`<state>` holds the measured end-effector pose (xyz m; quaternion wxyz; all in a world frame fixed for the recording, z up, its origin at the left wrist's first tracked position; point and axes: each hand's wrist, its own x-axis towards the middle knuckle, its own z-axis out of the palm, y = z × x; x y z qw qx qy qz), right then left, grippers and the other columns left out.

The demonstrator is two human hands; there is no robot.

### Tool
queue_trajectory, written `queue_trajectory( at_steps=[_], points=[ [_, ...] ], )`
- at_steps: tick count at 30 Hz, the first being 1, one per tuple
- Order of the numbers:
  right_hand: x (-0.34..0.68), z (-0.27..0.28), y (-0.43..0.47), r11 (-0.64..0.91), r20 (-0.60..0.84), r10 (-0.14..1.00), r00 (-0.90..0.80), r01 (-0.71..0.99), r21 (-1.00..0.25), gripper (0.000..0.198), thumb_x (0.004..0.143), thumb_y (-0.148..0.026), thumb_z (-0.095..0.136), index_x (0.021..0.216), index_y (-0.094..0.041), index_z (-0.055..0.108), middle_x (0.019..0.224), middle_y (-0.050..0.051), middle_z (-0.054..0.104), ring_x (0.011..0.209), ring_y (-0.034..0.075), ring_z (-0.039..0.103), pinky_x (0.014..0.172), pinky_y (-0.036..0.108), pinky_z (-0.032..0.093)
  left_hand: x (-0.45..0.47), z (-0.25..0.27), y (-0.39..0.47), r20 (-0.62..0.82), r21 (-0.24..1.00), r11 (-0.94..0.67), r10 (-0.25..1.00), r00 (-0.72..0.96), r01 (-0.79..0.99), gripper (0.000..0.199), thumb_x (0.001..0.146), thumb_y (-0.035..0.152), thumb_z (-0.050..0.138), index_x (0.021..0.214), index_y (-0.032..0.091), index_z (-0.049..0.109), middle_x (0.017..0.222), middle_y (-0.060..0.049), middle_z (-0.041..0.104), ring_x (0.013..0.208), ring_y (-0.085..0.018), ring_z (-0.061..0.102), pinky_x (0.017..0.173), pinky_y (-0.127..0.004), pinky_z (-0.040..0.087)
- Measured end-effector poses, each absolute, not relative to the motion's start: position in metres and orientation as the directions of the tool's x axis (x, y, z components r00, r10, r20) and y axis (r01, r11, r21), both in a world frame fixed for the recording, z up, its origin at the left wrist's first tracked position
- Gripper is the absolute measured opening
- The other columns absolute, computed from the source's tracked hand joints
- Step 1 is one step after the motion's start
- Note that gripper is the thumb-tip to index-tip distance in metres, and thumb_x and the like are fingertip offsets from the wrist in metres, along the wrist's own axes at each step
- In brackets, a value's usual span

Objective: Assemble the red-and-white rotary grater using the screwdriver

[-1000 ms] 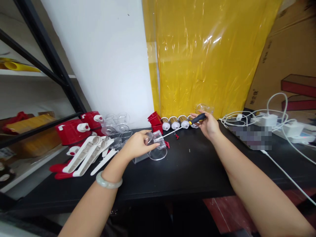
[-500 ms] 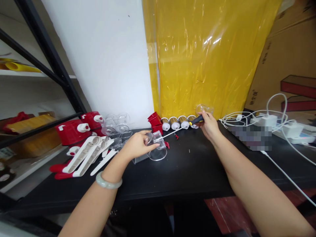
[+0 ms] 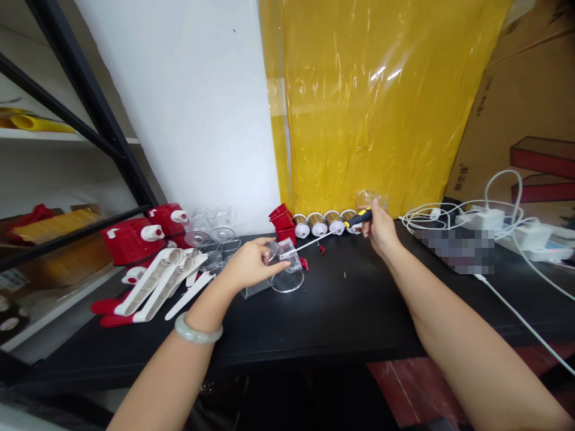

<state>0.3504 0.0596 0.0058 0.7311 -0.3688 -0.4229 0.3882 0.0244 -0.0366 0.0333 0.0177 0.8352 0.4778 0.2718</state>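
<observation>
My left hand (image 3: 251,263) is closed around a clear plastic part (image 3: 290,254) with a cup-like end, held a little above the black table. In my right hand (image 3: 381,227) is a screwdriver (image 3: 357,218) with a black and yellow handle. Its long shaft slants down to the left, and the tip meets the clear part near my left fingers. Exactly how the tip sits there is too small to tell. Beneath the clear part a round clear rim (image 3: 287,281) shows. Small red pieces (image 3: 322,248) lie just right of it.
White handles with red ends (image 3: 157,287) and red housings (image 3: 132,239) crowd the left side, beside clear cups (image 3: 211,224). Red cups (image 3: 282,221) and several white-capped cylinders (image 3: 318,224) line the back. White cables and chargers (image 3: 483,221) lie at the right. A black shelf frame (image 3: 90,90) stands left.
My right hand has shifted its grip slightly on the screwdriver handle, showing more of it. My left hand and the clear part stay in place.
</observation>
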Motion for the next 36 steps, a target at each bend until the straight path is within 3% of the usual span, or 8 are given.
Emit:
queue_trajectory(
  at_steps=[2, 6, 13, 16, 19, 27, 32, 36],
  points=[
    [0.351, 0.007, 0.060, 0.377, 0.282, 0.911, 0.302, -0.332, -0.865, 0.054, 0.090, -0.068, 0.041, 0.087, -0.020, 0.065, 0.045, -0.002, 0.056, 0.035, 0.015, 0.053, 0.042, 0.027, 0.045, 0.024, 0.033, -0.036, 0.432, 0.291, -0.544, 0.809, 0.399, 0.787, 0.058, 0.077, 0.058, 0.067, 0.046, 0.023, 0.034, 0.098, -0.011, 0.074, 0.112, -0.031, 0.067, 0.081, -0.036, 0.053],
    [0.350, 0.010, 0.058, 0.367, 0.274, 0.927, 0.255, -0.471, -0.802, 0.034, 0.093, -0.050, 0.046, 0.099, -0.021, 0.063, 0.068, 0.002, 0.071, 0.061, 0.018, 0.069, 0.053, 0.027, 0.052, 0.024, 0.033, -0.035, 0.434, 0.285, -0.541, 0.809, 0.397, 0.791, 0.057, 0.076, 0.058, 0.068, 0.046, 0.022, 0.036, 0.099, -0.012, 0.074, 0.108, -0.031, 0.068, 0.080, -0.036, 0.053],
    [0.346, 0.010, 0.054, 0.486, 0.341, 0.847, 0.408, -0.333, -0.808, 0.040, 0.079, -0.061, 0.068, 0.079, -0.022, 0.060, 0.042, -0.010, 0.044, 0.029, 0.007, 0.036, 0.030, 0.019, 0.028, 0.023, 0.032, -0.034, 0.434, 0.265, -0.544, 0.804, 0.406, 0.796, 0.058, 0.078, 0.059, 0.067, 0.046, 0.022, 0.036, 0.103, -0.011, 0.074, 0.104, -0.028, 0.070, 0.079, -0.034, 0.053],
    [0.347, 0.011, 0.053, 0.481, 0.347, 0.862, 0.369, -0.379, -0.791, 0.053, 0.085, -0.073, 0.047, 0.073, -0.023, 0.058, 0.042, -0.006, 0.043, 0.030, 0.008, 0.037, 0.031, 0.022, 0.032, 0.023, 0.033, -0.035, 0.436, 0.260, -0.551, 0.800, 0.412, 0.793, 0.057, 0.078, 0.058, 0.067, 0.046, 0.022, 0.036, 0.101, -0.011, 0.074, 0.107, -0.029, 0.069, 0.081, -0.035, 0.053],
    [0.349, 0.012, 0.053, 0.460, 0.353, 0.884, 0.307, -0.436, -0.773, 0.052, 0.090, -0.066, 0.036, 0.074, -0.023, 0.059, 0.045, -0.003, 0.048, 0.033, 0.012, 0.044, 0.034, 0.026, 0.037, 0.023, 0.034, -0.036, 0.436, 0.264, -0.546, 0.803, 0.407, 0.795, 0.057, 0.078, 0.058, 0.067, 0.047, 0.022, 0.036, 0.112, -0.012, 0.073, 0.109, -0.029, 0.068, 0.080, -0.035, 0.054],
    [0.346, 0.008, 0.053, 0.544, 0.423, 0.830, 0.365, -0.360, -0.758, 0.038, 0.077, -0.060, 0.068, 0.086, -0.025, 0.059, 0.035, -0.015, 0.032, 0.024, 0.006, 0.022, 0.033, 0.023, 0.032, 0.023, 0.033, -0.035, 0.451, 0.261, -0.569, 0.786, 0.423, 0.780, 0.057, 0.079, 0.056, 0.068, 0.046, 0.022, 0.036, 0.099, -0.011, 0.074, 0.112, -0.029, 0.067, 0.081, -0.034, 0.053],
    [0.347, 0.010, 0.050, 0.526, 0.413, 0.839, 0.355, -0.327, -0.785, 0.041, 0.081, -0.065, 0.061, 0.088, -0.025, 0.059, 0.033, -0.015, 0.030, 0.023, 0.007, 0.023, 0.032, 0.023, 0.036, 0.024, 0.034, -0.037, 0.437, 0.284, -0.551, 0.803, 0.406, 0.785, 0.057, 0.078, 0.057, 0.068, 0.046, 0.022, 0.035, 0.102, -0.012, 0.074, 0.111, -0.030, 0.067, 0.077, -0.034, 0.053],
    [0.350, 0.011, 0.052, 0.494, 0.379, 0.857, 0.349, -0.347, -0.797, 0.048, 0.088, -0.062, 0.041, 0.083, -0.020, 0.064, 0.037, -0.005, 0.046, 0.028, 0.012, 0.043, 0.030, 0.024, 0.033, 0.024, 0.034, -0.036, 0.435, 0.271, -0.551, 0.802, 0.410, 0.789, 0.057, 0.079, 0.057, 0.067, 0.047, 0.023, 0.035, 0.098, -0.011, 0.074, 0.114, -0.030, 0.066, 0.081, -0.034, 0.053]
  ],
)
